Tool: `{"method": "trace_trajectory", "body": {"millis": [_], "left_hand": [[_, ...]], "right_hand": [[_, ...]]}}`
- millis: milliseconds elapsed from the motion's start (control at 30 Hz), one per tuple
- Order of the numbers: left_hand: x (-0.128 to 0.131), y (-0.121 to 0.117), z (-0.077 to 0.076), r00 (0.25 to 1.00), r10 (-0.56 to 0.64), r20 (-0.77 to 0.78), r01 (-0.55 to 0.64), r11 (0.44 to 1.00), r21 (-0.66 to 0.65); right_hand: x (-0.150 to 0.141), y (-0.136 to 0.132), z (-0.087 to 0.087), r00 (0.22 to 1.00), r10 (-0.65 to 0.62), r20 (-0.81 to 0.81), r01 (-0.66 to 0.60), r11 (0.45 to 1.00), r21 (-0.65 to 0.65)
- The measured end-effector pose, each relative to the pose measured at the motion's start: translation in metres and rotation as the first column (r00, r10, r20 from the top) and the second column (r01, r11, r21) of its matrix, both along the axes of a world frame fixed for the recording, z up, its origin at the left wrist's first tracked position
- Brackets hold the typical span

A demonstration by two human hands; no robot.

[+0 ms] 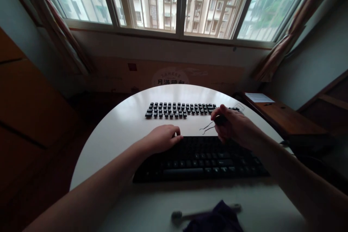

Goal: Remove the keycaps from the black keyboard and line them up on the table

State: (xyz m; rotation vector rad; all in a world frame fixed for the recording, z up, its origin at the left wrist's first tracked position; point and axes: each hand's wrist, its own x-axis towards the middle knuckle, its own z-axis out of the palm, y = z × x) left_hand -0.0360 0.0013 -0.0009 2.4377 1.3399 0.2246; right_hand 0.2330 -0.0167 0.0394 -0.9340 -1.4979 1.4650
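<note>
A black keyboard point(185, 171) lies on the white round table, with its upper rows bare of keycaps and its lower rows still capped. At its back left edge rests my left hand point(163, 138), fingers curled and thumb bent toward them, steadying the keyboard. Above the keyboard's back edge, my right hand point(231, 125) is closed around the dark handle of a wire keycap puller point(208, 128). The puller's two bent wires point left, with no keycap visible between them. Removed black keycaps point(174, 110) stand in rows behind the keyboard, and my right hand hides part of them.
Near the table's point(108, 145) front edge lie a grey-handled brush point(177, 215) and a crumpled dark purple cloth point(214, 219) over its handle. To the right stands a wooden desk point(293, 116) with a white paper point(259, 97). A barred window point(179, 3) is beyond the table.
</note>
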Motion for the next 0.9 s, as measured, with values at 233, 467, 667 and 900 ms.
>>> {"method": "trace_trajectory", "body": {"millis": [233, 467, 667, 900], "left_hand": [[0.004, -0.008, 0.011, 1.0, -0.026, -0.011, 0.026, 1.0, -0.001], [0.009, -0.013, 0.012, 0.993, -0.103, 0.052, 0.1, 0.993, 0.059], [0.01, -0.01, 0.001, 0.972, -0.225, 0.068, 0.217, 0.971, 0.102], [0.01, -0.009, 0.0, 0.972, -0.231, 0.042, 0.224, 0.966, 0.129]], "right_hand": [[-0.004, -0.023, -0.025, 0.952, 0.293, -0.089, -0.303, 0.945, -0.126], [-0.012, -0.028, -0.046, 0.988, 0.115, 0.108, -0.129, 0.983, 0.133], [-0.017, -0.028, -0.057, 0.958, 0.115, 0.261, -0.177, 0.958, 0.226], [-0.015, -0.03, -0.049, 0.905, 0.124, 0.407, -0.265, 0.913, 0.311]]}}
